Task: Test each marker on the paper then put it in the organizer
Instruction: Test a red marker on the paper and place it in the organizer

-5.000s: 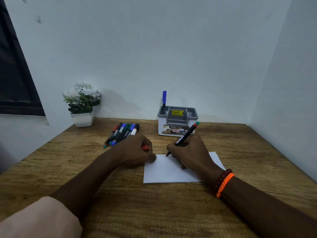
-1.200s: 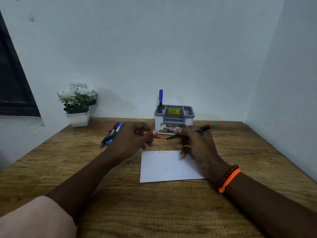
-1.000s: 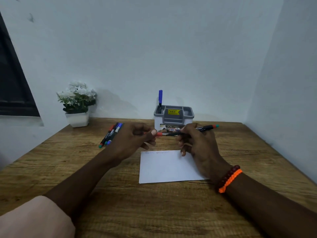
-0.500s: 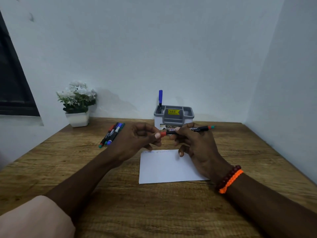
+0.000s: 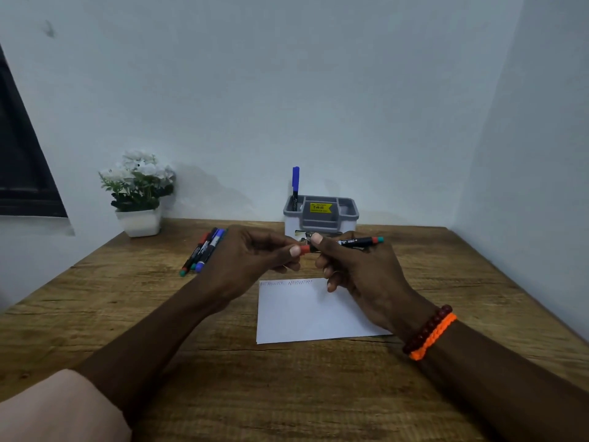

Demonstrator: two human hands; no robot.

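Observation:
My right hand (image 5: 360,269) grips a black marker (image 5: 353,242) held level above the table, its red and green end pointing right. My left hand (image 5: 251,260) pinches the red cap (image 5: 305,249), which sits on the marker's left end. Below the hands lies the white paper (image 5: 299,314) with two short scribbles along its top edge. The grey and white organizer (image 5: 322,215) stands at the back by the wall with one blue marker (image 5: 295,183) upright in its left slot. Several loose markers (image 5: 204,252) lie in a bunch to the left of my left hand.
A white pot of white flowers (image 5: 138,194) stands at the back left corner of the wooden table (image 5: 287,387). Walls close the table in at the back and on the right. A dark window frame (image 5: 19,154) is at the far left.
The right hand lifted the marker off the paper and turned it level. The left hand brought the red cap to the tip, and the cap now sits on the marker.

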